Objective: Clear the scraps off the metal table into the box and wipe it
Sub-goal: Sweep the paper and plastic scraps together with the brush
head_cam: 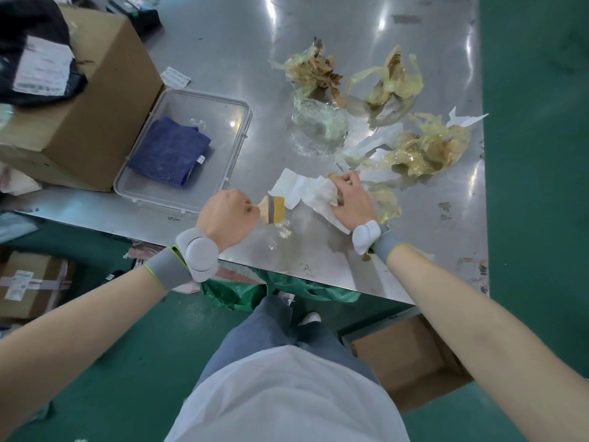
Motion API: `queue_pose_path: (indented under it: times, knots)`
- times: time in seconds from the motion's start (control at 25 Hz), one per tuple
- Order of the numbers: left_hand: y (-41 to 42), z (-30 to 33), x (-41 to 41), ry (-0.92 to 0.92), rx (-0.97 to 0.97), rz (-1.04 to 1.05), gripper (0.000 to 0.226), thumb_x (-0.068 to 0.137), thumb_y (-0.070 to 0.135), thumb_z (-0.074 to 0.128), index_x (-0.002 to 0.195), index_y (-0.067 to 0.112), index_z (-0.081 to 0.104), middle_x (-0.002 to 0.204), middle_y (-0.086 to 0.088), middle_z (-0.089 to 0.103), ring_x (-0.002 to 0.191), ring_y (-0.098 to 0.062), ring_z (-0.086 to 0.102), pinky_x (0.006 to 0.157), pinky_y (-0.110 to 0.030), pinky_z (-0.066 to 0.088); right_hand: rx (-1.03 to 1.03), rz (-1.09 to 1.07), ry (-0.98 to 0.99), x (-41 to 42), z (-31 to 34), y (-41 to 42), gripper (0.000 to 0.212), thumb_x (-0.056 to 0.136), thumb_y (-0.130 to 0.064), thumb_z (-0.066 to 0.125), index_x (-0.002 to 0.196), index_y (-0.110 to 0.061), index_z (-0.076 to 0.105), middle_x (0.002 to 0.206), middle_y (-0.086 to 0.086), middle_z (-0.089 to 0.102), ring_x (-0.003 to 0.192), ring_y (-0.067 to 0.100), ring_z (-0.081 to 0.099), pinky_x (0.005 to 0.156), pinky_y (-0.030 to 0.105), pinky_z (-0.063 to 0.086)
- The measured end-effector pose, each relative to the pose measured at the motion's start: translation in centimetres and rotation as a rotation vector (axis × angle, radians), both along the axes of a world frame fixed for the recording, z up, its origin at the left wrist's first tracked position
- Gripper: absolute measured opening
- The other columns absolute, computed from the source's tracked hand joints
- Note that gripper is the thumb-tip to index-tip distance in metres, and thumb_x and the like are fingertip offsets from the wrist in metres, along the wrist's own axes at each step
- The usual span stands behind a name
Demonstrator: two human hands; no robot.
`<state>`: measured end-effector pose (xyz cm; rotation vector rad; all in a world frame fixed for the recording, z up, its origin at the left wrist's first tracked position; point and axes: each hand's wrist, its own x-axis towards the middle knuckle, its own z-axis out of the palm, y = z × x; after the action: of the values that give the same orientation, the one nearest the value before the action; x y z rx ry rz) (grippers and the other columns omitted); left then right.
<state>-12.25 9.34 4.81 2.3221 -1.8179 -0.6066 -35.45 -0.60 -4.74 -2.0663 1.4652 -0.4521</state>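
On the metal table (223,59) my left hand (228,216) grips the handle of a small brush (274,208), bristles lying on the surface near the front edge. My right hand (350,199) clutches crumpled white paper (302,191) just right of the brush. Yellowish tape and plastic scraps (427,151) lie in clumps to the right, with more tape scraps (314,68) farther back and a clear plastic wad (318,122) between. An open cardboard box (414,362) stands on the floor under the table's near right corner.
A clear plastic tray (232,145) holding a folded blue cloth (169,151) sits left of the brush. A large cardboard box (105,100) with a dark bag (32,49) on top stands at the table's left. Green floor lies beyond the right edge.
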Motion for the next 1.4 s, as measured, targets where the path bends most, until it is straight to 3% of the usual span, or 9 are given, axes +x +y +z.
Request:
queue_pose_path:
  times: [0.12,0.24,0.36,0.44,0.56,0.76,0.88,1.2,1.4]
  knots:
    - [-0.7,0.7,0.3,-0.048,-0.063,0.02,0.023,0.077,0.012,0.044,0.055,0.007,0.04,0.049,-0.007,0.034,0.05,-0.025,0.031,0.045,-0.026,0.024,0.039,-0.068,-0.177,1.0,2.0,-0.6,0.026,0.08,-0.011,0.06,0.106,-0.013,0.059,0.108,0.009,0.041,0.086,0.025,0.052,0.072,0.021,0.043]
    - [-2.2,0.4,-0.4,-0.125,-0.054,0.005,0.022,0.084,0.012,0.041,0.062,0.006,0.041,0.059,-0.008,0.044,0.058,-0.029,0.042,0.049,-0.028,0.028,-0.039,-0.096,-0.211,1.7,3.8,-0.9,0.022,0.081,-0.012,0.058,0.102,-0.012,0.059,0.108,0.011,0.043,0.086,0.028,0.053,0.075,0.031,0.046]
    - [-3.7,-0.4,-1.3,-0.163,-0.029,-0.015,0.018,0.087,0.012,0.041,0.072,0.006,0.048,0.08,-0.017,0.06,0.07,-0.033,0.049,0.06,-0.032,0.034,-0.15,-0.182,-0.186,1.5,5.1,-1.0,0.032,0.08,-0.01,0.059,0.113,-0.008,0.057,0.113,0.011,0.044,0.088,0.018,0.048,0.073,0.029,0.044]
    - [-4.4,-0.8,-1.6,-0.164,-0.009,-0.028,0.019,0.086,0.012,0.042,0.079,0.003,0.057,0.092,-0.021,0.065,0.08,-0.038,0.058,0.064,-0.032,0.037,-0.206,-0.334,-0.23,0.7,5.6,-1.3,0.035,0.08,-0.012,0.06,0.114,-0.004,0.055,0.117,0.013,0.046,0.094,0.016,0.047,0.078,0.03,0.044]
    - [-4.8,-1.3,-2.0,-0.153,0.022,-0.068,0.021,0.085,0.011,0.043,0.085,-0.001,0.059,0.097,-0.023,0.066,0.088,-0.04,0.061,0.065,-0.033,0.037,-0.201,-0.572,-0.299,-1.7,4.7,-1.0,0.041,0.081,-0.02,0.057,0.119,-0.004,0.051,0.12,0.016,0.047,0.104,0.029,0.051,0.089,0.038,0.045]
    - [-4.6,-1.6,-2.9,-0.111,0.046,-0.107,0.018,0.086,0.013,0.041,0.072,0.003,0.048,0.081,-0.02,0.059,0.071,-0.034,0.047,0.061,-0.032,0.035,0.119,-0.717,-0.142,-4.2,-0.8,1.4,0.051,0.085,-0.036,0.045,0.133,-0.016,0.043,0.128,0.014,0.046,0.117,0.033,0.044,0.101,0.046,0.039]
    - [-5.0,-2.2,-3.6,-0.067,0.064,-0.118,0.024,0.082,0.009,0.041,0.059,0.006,0.036,0.059,-0.008,0.042,0.066,-0.032,0.044,0.051,-0.028,0.027,0.267,-0.708,-0.04,-4.5,-2.1,1.5,0.048,0.087,-0.028,0.05,0.133,-0.025,0.037,0.136,0.012,0.037,0.124,0.035,0.036,0.103,0.052,0.034]
    - [-4.7,-3.8,-5.3,0.063,0.099,-0.18,0.03,0.079,0.007,0.041,0.053,0.011,0.028,0.052,-0.004,0.03,0.058,-0.027,0.032,0.046,-0.026,0.02,0.257,-0.624,0.173,-2.2,-2.9,1.5,0.051,0.079,-0.033,0.064,0.124,-0.025,0.042,0.13,0.016,0.032,0.121,0.041,0.037,0.097,0.05,0.036]
    - [-3.8,-3.3,-4.6,0.093,-0.03,-0.107,0.025,0.079,0.011,0.041,0.055,0.009,0.034,0.052,-0.006,0.034,0.053,-0.026,0.031,0.049,-0.027,0.025,0.254,-0.609,0.088,-1.9,-2.9,0.8,0.05,0.076,-0.033,0.061,0.122,-0.027,0.041,0.126,0.015,0.033,0.116,0.04,0.039,0.098,0.049,0.034]
